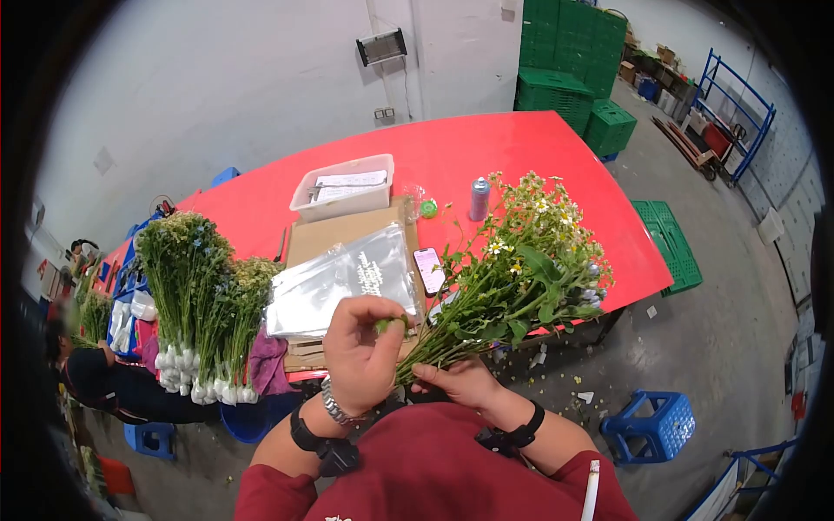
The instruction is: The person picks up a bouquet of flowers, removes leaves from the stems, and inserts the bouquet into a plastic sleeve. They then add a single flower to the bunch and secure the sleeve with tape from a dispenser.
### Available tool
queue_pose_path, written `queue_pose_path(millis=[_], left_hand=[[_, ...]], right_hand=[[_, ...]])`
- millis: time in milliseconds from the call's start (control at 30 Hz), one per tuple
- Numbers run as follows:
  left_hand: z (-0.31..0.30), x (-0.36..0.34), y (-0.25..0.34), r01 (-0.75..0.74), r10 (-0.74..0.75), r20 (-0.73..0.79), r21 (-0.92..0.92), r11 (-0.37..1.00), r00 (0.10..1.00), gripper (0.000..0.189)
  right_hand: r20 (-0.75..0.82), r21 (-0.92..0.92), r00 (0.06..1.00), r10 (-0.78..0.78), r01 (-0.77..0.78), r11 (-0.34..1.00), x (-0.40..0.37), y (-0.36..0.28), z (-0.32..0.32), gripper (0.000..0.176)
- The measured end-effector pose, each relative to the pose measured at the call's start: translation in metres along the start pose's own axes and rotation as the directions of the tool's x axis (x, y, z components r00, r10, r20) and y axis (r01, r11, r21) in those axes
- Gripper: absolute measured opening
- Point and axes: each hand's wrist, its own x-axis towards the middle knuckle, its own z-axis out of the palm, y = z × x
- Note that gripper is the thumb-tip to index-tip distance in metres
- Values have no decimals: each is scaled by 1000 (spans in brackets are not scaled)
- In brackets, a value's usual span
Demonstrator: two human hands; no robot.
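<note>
My right hand [465,380] is closed around the lower stems of a large flower bunch [521,278] with small white daisies, green leaves and some pale bluish blooms. The bunch points up and to the right, over the red table's front edge. My left hand [367,347], raised just left of the stems, pinches a small piece of green leaf [389,324] between thumb and fingers. Behind my left hand lie clear plastic sleeves [339,286] on brown cardboard [334,233]. A phone [429,271] with a lit screen is beside them.
On the red table [512,143] are a white bin [343,187], a spray can [479,200] and bundled flowers [182,286] with white-wrapped stem ends. A blue stool [651,425] stands at lower right, green crates [608,130] behind. A co-worker [104,382] is at far left.
</note>
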Motion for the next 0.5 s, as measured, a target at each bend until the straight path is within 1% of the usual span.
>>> queue_pose_path(millis=[33,67,100,133,167,200,233,267,333,367,433,467,500], left_hand=[[3,7,15,172,-171,29,-10,985,985,21],[5,11,23,337,-336,55,-14,941,940,20],[1,11,22,415,-413,123,4,910,903,17],[-1,12,21,414,-411,115,4,910,904,17],[-2,15,20,378,-403,235,143,915,885,15],[-2,17,19,322,-406,352,274,906,843,14],[4,21,19,116,-241,336,353,929,910,8],[6,22,18,118,-243,334,353,928,911,8],[8,22,15,-104,-74,295,542,834,953,13],[8,23,15,-103,-74,295,542,834,953,13],[9,23,15,-242,24,323,656,715,946,18],[10,25,14,-242,24,323,655,715,946,18],[12,29,14,-301,85,336,666,682,938,18]], right_hand=[[3,11,1000,14,-14,1000,0,0,1,19],[6,9,1000,17,-17,1000,1,1,2,19],[-17,35,1000,-7,8,999,1,3,4,20],[-39,60,999,-32,34,998,2,4,5,20],[-34,59,999,-31,33,998,4,5,3,20],[-13,-71,999,-46,45,996,6,8,-2,20],[8,-199,998,-57,58,978,7,11,-5,20],[8,-199,998,-55,55,978,6,15,-5,20],[-5,-116,998,-68,67,991,5,20,-4,19],[-5,-116,998,-68,67,991,5,19,-4,19],[25,-91,995,-93,95,991,6,18,-5,17],[25,-91,995,-93,95,991,6,18,-5,17],[40,-88,993,-114,117,989,6,19,-6,16]])
